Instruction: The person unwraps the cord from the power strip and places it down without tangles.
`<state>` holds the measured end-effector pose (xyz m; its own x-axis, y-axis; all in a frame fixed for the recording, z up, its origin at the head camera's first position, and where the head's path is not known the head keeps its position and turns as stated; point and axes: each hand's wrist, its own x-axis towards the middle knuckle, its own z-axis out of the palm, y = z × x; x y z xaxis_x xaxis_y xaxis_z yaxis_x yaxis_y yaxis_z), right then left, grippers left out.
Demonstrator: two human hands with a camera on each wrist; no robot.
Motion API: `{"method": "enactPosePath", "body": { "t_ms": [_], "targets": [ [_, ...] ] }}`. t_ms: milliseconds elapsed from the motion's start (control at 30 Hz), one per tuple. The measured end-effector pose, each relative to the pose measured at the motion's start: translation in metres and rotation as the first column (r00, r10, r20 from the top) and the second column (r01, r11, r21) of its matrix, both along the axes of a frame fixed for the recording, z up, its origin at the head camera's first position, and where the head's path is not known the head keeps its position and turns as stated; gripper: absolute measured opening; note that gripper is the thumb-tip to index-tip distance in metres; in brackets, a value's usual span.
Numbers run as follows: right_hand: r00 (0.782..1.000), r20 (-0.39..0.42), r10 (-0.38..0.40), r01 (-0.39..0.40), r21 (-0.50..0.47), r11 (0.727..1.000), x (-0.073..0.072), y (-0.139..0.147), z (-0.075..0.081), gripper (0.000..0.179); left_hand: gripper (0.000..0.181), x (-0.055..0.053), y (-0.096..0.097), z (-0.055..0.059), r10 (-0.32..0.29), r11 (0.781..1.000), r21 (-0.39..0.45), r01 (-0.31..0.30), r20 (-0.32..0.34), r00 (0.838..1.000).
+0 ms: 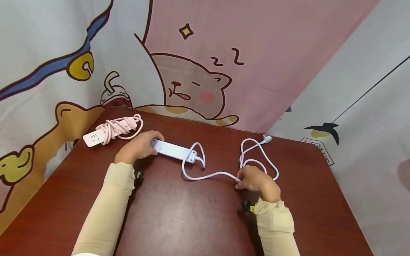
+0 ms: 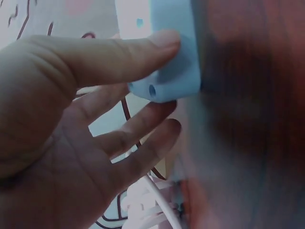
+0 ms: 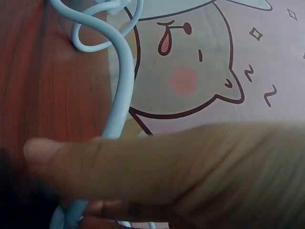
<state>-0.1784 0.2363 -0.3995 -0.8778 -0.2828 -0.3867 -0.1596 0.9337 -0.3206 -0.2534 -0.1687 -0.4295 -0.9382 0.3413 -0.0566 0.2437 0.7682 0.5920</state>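
A white power strip [image 1: 173,150] lies face down near the middle of the table, small screw holes showing at its ends. My left hand [image 1: 141,145] holds its left end; in the left wrist view, the thumb [image 2: 164,40] presses on the strip and the lower fingers spread loosely below it. From the strip's right end the white cord [image 1: 208,175] loops back over it, then runs right to my right hand [image 1: 256,180]. There the cord [image 3: 125,71] passes behind the thumb, pinched against fingers mostly hidden. Beyond this hand lie cord loops ending in a plug [image 1: 266,139].
A pink and white power strip [image 1: 96,137], its pink cord wound around it, sits at the table's back left. Printed cloth [image 1: 272,53] hangs behind the dark red-brown table [image 1: 185,220] and along both sides. Each wrist wears a small black device.
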Motion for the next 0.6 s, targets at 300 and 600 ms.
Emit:
{"method": "enactPosePath", "body": {
  "t_ms": [300, 600],
  "targets": [
    [0.997, -0.058, 0.059, -0.064, -0.089, 0.994, 0.002, -0.006, 0.004, 0.029, 0.049, 0.012, -0.002, -0.002, -0.047, 0.998, -0.042, 0.043, -0.099, 0.994],
    [0.988, -0.123, 0.098, -0.102, -0.033, 0.994, 0.006, -0.022, 0.035, 0.035, 0.054, 0.019, -0.001, 0.003, -0.069, 0.997, -0.029, 0.065, -0.124, 0.990]
  ]
}}
